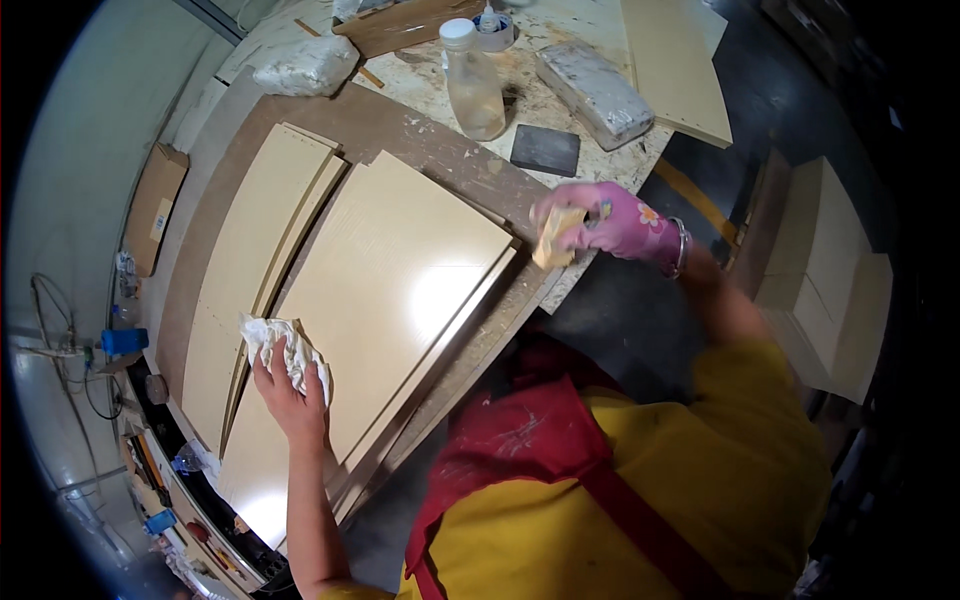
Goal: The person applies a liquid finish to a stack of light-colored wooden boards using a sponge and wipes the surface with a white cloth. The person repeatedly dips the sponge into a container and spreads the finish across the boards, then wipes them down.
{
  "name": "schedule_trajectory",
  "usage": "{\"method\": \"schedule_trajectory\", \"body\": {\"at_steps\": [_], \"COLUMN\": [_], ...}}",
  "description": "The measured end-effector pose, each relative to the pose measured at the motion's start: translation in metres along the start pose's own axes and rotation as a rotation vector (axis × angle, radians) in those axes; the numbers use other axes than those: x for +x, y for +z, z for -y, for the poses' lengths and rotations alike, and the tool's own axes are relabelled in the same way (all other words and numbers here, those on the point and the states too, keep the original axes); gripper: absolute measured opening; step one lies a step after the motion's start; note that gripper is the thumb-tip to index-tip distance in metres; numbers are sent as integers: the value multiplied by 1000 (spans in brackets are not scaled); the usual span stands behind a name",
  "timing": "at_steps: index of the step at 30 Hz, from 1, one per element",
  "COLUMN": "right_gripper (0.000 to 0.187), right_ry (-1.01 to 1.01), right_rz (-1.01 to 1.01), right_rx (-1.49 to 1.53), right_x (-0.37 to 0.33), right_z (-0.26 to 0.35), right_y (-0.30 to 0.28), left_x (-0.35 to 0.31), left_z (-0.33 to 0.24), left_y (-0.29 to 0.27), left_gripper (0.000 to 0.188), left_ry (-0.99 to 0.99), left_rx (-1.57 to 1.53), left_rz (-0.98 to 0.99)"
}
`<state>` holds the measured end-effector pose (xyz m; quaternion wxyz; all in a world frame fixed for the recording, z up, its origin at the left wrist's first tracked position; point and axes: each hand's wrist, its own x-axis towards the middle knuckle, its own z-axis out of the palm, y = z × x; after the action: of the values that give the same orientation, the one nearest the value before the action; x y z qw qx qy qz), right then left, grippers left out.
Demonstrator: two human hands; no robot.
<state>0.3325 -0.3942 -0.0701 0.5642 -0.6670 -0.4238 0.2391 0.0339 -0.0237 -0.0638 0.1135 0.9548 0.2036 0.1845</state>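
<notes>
My bare left hand presses a crumpled white cloth onto the top cream-coloured panel, near its left edge. The fingers are bent over the cloth. That panel lies flat on others, and two bright light reflections show on its glossy face. Beyond the panel's right corner, by the table edge, my right hand wears a pink glove with a flower print. It grips a folded yellowish-tan piece, blurred by motion; whether it is paper or cloth I cannot tell.
Left of the panel lies another stack of panels. At the back stand a plastic bottle with a white lid, a dark flat block, a wrapped brick-shaped block and a plastic-wrapped bundle. More panels are stacked at right.
</notes>
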Motion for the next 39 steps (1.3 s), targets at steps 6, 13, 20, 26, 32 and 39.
{"method": "schedule_trajectory", "body": {"at_steps": [6,13,20,26,32,39], "right_gripper": [29,37,37,31,26,21], "right_ry": [373,131,166,148,-63,55], "right_rz": [-604,-757,-808,-883,-974,-876], "right_rx": [426,313,232,187,-426,-561], "right_x": [-24,-13,-8,-7,0,0], "right_z": [23,29,28,29,12,29], "right_y": [46,93,109,116,132,171], "left_x": [-3,-4,-6,-7,-5,-5], "left_z": [-3,6,11,11,12,16], "left_y": [-1,-1,-2,-4,-6,-5], "left_gripper": [48,45,42,40,39,39], "left_ry": [-1,30,61,79,101,101], "left_rx": [-27,-72,-222,-274,-302,-313], "left_rz": [8,-5,14,3,10,13]}}
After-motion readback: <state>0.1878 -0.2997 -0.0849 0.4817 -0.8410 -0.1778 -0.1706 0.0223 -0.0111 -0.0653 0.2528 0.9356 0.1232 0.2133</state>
